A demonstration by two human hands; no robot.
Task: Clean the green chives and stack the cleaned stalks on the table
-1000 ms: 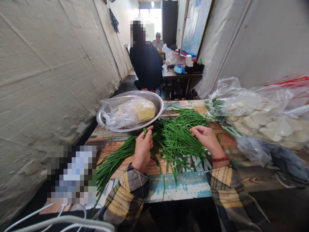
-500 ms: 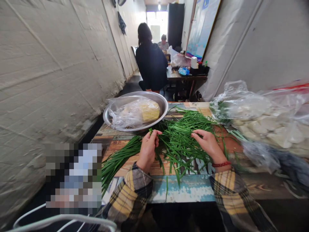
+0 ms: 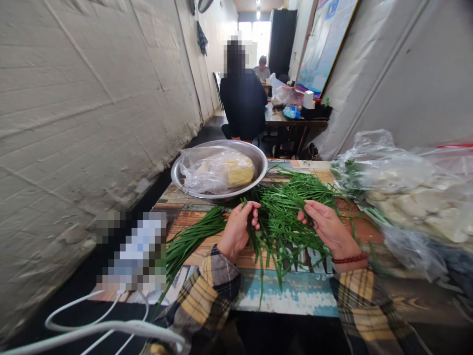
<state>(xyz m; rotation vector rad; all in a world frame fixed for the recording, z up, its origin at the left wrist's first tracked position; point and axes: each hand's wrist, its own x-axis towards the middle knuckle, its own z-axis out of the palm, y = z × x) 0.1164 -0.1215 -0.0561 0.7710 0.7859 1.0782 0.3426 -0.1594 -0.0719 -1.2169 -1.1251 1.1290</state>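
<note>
Fingers of R hand [image 3: 328, 229] have curled in more vs. ½ sec ago; L hand [image 3: 238, 231] also more bent at fingertips. L's closed w/ thumb & fingers pinching a few green stalks, ends poking up over thumb. R pinches a few thin blades at edge of loose green pile [image 3: 284, 222], which lies on table [image 3: 288, 296] btwn & beyond hands. Neater green bunch [image 3: 197, 234] is L of L hand. Metal bowl [image 3: 261, 165] w/ clear bag [image 3: 203, 172] sits behind; bag of pale pcs [image 3: 421, 204] far R.
</note>
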